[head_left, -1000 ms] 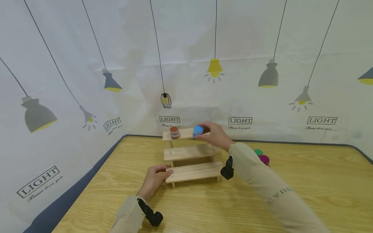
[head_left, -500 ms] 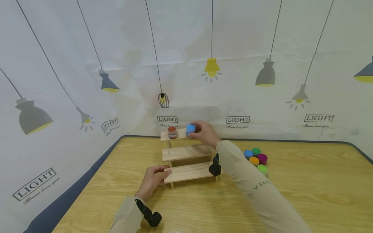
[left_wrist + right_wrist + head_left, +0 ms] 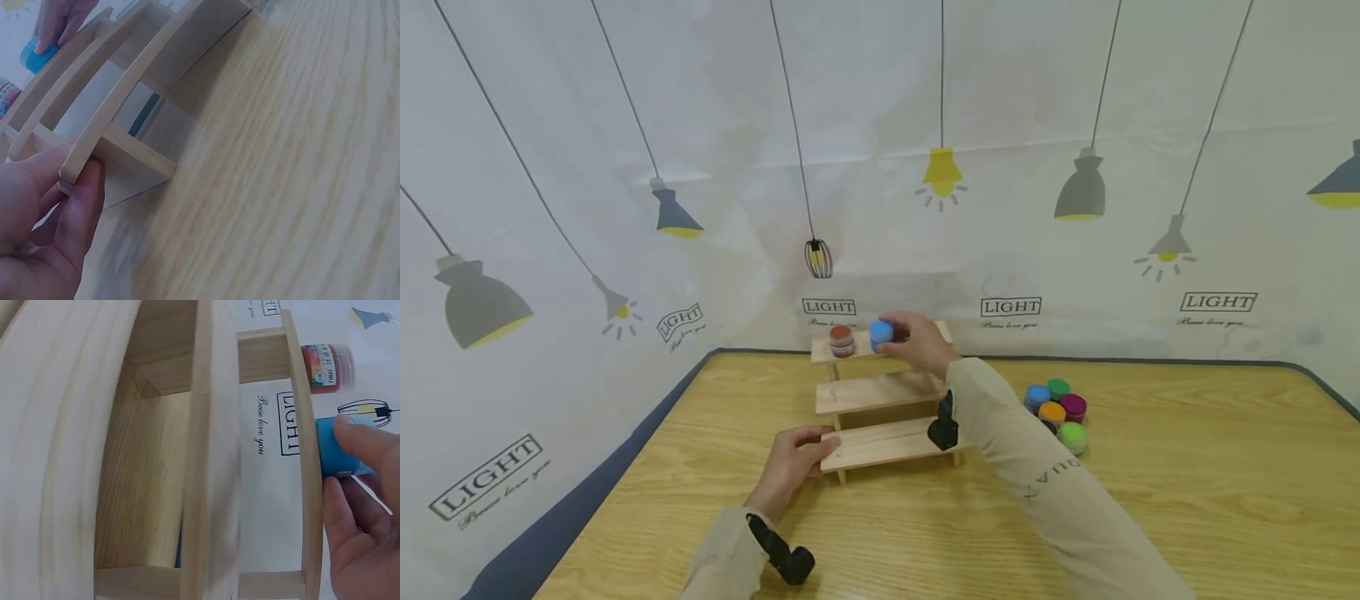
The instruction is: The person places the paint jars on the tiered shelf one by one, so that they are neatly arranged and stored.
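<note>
A three-tier wooden shelf [image 3: 880,392] stands on the table. My left hand [image 3: 792,467] pinches the left end of its lowest board; in the left wrist view the thumb lies on one face and fingers [image 3: 84,212] on the other. My right hand [image 3: 919,340] grips a small blue paint jar [image 3: 881,335] at the top board, as the right wrist view shows, with the jar [image 3: 337,447] right at the board's surface. Left of it a red-brown paint jar [image 3: 842,341] sits on the same board, a small gap between them.
To the right of the shelf several jars cluster on the table [image 3: 1187,467], among them a blue jar [image 3: 1037,397], an orange jar [image 3: 1052,413], a purple jar [image 3: 1073,407] and a light green jar [image 3: 1072,437]. A lamp-printed backdrop [image 3: 880,208] rises behind.
My right hand has moved left along the top board with the blue paint jar, nearer the red-brown jar. The jar cluster came into fuller view. My left hand keeps its hold.
</note>
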Demonstrator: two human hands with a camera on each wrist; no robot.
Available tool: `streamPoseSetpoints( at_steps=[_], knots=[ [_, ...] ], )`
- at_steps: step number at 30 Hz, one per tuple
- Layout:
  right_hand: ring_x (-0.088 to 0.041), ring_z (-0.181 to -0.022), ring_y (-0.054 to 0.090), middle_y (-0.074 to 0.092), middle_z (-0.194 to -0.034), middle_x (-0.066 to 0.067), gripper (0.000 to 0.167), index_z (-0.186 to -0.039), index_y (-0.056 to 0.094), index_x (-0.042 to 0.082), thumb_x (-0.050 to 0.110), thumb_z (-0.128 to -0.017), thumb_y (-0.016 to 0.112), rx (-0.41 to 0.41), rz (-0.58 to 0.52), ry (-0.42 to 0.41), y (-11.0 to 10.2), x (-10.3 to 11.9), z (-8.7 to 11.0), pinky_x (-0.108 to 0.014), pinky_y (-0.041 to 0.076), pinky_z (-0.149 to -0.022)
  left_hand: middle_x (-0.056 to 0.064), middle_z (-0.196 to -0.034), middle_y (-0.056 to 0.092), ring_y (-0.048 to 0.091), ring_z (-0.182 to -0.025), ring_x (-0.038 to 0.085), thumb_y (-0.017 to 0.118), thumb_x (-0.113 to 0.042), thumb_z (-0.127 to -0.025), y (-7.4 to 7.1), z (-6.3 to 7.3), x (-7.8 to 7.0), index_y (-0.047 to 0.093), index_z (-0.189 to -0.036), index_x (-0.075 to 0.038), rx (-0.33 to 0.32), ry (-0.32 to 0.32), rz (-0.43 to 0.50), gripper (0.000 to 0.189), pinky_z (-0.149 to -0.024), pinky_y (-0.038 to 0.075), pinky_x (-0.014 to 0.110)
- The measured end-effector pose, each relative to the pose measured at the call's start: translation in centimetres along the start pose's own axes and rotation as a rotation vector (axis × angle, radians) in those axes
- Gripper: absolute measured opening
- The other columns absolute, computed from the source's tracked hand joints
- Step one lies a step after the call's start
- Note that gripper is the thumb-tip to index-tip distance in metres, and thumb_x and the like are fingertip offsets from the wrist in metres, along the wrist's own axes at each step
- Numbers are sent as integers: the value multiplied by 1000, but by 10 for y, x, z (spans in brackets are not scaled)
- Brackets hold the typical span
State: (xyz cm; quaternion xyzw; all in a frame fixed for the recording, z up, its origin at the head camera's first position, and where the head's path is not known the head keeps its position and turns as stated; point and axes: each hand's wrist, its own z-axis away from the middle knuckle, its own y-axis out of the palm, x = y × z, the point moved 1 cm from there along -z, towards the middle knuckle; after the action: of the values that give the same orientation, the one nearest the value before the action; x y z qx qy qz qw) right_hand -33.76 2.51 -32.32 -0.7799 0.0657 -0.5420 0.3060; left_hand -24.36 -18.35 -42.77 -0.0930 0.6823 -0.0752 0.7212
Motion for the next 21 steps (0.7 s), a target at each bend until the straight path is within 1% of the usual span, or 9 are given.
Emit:
streamPoseSetpoints(
  at_steps=[4, 10, 14, 21],
  knots=[
    [-28, -104, 51, 51, -119, -19, 51, -129, 42, -3, 7, -83, 62, 10, 9, 0, 0, -2, -1, -36, 42, -85, 11, -97, 57, 53, -66, 11, 64, -15, -82, 1, 0, 0, 62, -106, 2, -11, -3, 2, 29, -55, 47, 27],
    [-26, -101, 52, 53, -116, -16, 50, -127, 45, 0, 11, -82, 64, -19, 23, 26, 1, -5, -3, -36, 42, -84, 11, -97, 57, 55, -70, 12, 64, -17, -82, 1, -1, 0, 61, -108, 2, -9, -2, -2, 32, -57, 47, 28],
    [-24, -99, 53, 55, -112, -14, 46, -123, 49, 2, 12, -81, 65, -51, 35, 52, 3, -4, -4, -36, 42, -83, 11, -96, 58, 56, -71, 12, 64, -17, -82, 1, 0, 0, 62, -107, 2, -11, -6, -6, 32, -56, 47, 27],
    [-22, -97, 53, 57, -107, -10, 40, -115, 52, 5, 15, -80, 67, -93, 14, 107, 7, -5, -4, -35, 43, -82, 11, -98, 58, 55, -70, 12, 65, -19, -81, 1, 0, 2, 62, -107, 1, -27, -9, -8, 33, -56, 47, 27]
  ],
)
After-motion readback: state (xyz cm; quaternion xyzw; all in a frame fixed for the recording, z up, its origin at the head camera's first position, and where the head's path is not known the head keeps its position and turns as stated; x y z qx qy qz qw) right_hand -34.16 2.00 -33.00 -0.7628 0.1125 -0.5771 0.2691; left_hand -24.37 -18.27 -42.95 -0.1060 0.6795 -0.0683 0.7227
